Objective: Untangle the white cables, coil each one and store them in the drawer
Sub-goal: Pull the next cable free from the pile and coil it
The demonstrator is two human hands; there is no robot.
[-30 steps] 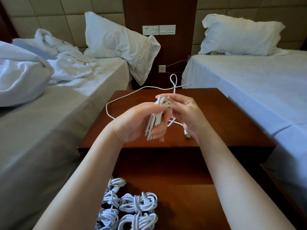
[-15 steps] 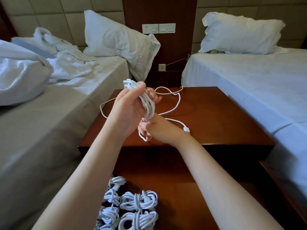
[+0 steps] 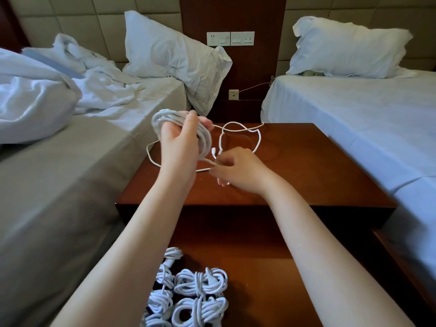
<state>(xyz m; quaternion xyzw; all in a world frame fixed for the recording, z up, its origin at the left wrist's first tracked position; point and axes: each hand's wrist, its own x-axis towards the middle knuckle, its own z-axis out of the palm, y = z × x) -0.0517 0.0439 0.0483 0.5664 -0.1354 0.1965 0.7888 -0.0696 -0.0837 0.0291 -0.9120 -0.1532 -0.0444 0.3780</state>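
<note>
My left hand [image 3: 179, 142] grips a coil of white cable [image 3: 165, 119] wound around its fingers, raised above the left part of the wooden nightstand [image 3: 306, 180]. The loose tail of that cable [image 3: 243, 131] loops across the nightstand top. My right hand [image 3: 238, 171] pinches the tail close to the coil, just right of and below my left hand, and a white plug end sticks up beside its fingers. Several coiled white cables [image 3: 200, 282] lie in the open drawer [image 3: 271, 279] under my forearms.
A bed with rumpled white bedding [image 3: 47, 95] and a pillow [image 3: 172, 55] stands left of the nightstand. A made bed [image 3: 354, 114] with a pillow [image 3: 346, 46] stands on the right. Wall sockets [image 3: 230, 38] sit on the wood panel behind.
My left hand turned the coil upright and lifted it. My right hand came out from under the coil to the right and now pinches the tail, which lies in a smaller loop on the nightstand.
</note>
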